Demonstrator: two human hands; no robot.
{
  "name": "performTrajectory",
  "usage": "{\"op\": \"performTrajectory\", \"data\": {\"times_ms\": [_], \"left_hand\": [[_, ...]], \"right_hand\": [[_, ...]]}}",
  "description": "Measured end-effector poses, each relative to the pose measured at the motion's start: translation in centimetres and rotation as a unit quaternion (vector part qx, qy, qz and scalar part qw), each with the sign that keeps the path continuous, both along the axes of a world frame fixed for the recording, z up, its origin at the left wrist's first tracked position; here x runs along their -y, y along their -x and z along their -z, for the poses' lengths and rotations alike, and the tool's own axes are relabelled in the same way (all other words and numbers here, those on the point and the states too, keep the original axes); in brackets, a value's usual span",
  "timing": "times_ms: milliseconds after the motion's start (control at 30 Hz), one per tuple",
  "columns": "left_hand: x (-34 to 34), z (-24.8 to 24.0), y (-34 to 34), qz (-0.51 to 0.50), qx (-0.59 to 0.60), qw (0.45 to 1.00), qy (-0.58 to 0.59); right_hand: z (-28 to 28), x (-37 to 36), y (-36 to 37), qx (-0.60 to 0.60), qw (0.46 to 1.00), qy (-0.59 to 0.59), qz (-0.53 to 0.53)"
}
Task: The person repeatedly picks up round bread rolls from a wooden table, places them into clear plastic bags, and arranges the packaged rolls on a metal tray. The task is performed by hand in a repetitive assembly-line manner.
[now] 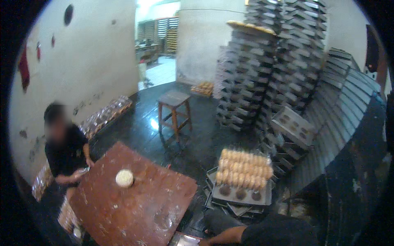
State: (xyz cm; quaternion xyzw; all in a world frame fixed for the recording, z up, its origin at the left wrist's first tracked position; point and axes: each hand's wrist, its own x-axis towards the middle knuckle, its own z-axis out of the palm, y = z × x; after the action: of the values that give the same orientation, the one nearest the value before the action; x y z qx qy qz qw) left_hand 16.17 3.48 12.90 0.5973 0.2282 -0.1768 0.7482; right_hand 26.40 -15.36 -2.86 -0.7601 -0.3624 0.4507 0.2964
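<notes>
Only one of my arms shows, a black sleeve and bare forearm coming in from the lower right, so I read it as my right. My right hand [204, 242] is cut off by the lower edge, so its fingers cannot be read. It lies beside the corner of a metal tray [183, 239]. My left hand is out of the picture. A brown wooden table [143, 205] dusted with flour stands to the left, with a round pale lump of dough [124, 178] on it. A tray of golden buns [244, 169] rests on a low pile of baking tins.
A person in a black shirt [65, 153] stands at the table's far left corner. A wooden stool [174, 107] stands on the dark wet floor. Tall leaning stacks of baking tins [271, 69] fill the right. Bagged bread [104, 115] lines the left wall. A doorway [158, 45] opens behind.
</notes>
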Motion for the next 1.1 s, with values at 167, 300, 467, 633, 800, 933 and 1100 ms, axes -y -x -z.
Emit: {"op": "performTrajectory", "data": {"times_ms": [167,300,467,633,800,933,1100], "left_hand": [[-1.6,-11.7,-1.9,0.105,-0.018,0.994,-0.027],[-2.6,-18.9,-3.5,0.21,-0.021,0.976,-0.056],[-2.0,-23.3,-3.3,0.33,-0.001,0.941,-0.077],[-3.0,-26.7,-4.0,0.398,0.028,0.911,-0.102],[-2.1,-28.8,-6.2,0.454,0.084,0.88,-0.113],[0.0,-30.5,-7.7,0.492,0.115,0.855,-0.116],[1.7,-31.4,-5.3,0.564,0.078,0.81,-0.138]], "right_hand": [[-9.5,-2.0,0.0,0.022,0.995,-0.016,0.1],[-14.4,-2.3,-2.3,0.067,0.973,-0.026,0.221],[-22.1,3.1,-3.6,0.091,0.821,-0.098,0.555],[-36.5,10.0,8.5,0.118,0.629,-0.176,0.748],[-44.6,14.5,24.8,0.18,0.389,-0.119,0.896],[-50.6,13.6,32.4,0.24,0.298,-0.179,0.906],[-56.4,9.2,35.7,0.269,0.284,-0.255,0.884]]}}
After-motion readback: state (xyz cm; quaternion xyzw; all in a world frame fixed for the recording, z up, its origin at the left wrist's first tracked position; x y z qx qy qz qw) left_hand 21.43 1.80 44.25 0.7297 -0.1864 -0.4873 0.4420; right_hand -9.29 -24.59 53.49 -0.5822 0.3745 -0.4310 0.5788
